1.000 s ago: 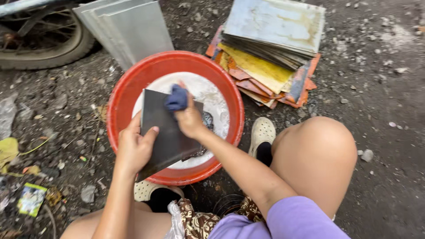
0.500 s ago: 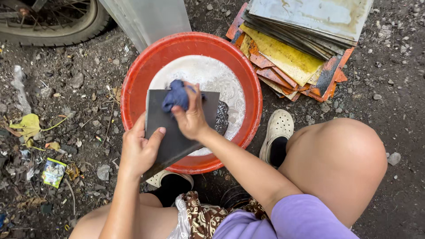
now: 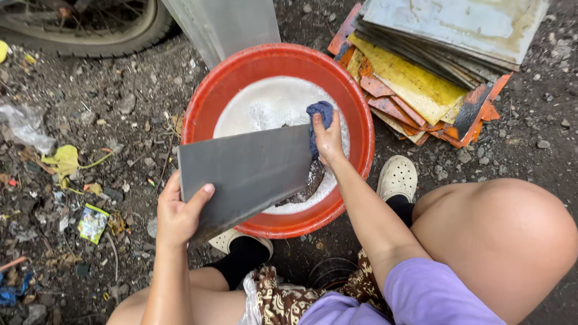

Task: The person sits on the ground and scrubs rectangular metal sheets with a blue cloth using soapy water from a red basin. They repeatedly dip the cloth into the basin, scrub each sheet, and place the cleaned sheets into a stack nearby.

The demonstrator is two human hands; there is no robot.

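Observation:
My left hand (image 3: 178,212) grips the lower left corner of a dark grey rectangular tile (image 3: 247,171), held tilted over a red round basin (image 3: 361,144) of soapy white water (image 3: 271,105). My right hand (image 3: 328,141) clutches a blue cloth (image 3: 319,117) and presses it against the tile's right edge, above the water. Another dark piece lies partly submerged under the tile at the basin's near side.
A stack of dirty yellow, orange and pale tiles (image 3: 439,66) lies on the ground at the upper right. Pale grey sheets (image 3: 223,24) lean behind the basin, next to a tyre (image 3: 84,33). Litter and leaves dot the dirt on the left. My knee (image 3: 506,235) is bent at the right.
The tile has been lifted and turned so its long side lies across the basin. My right hand with the cloth has slid from the tile's top to its right edge.

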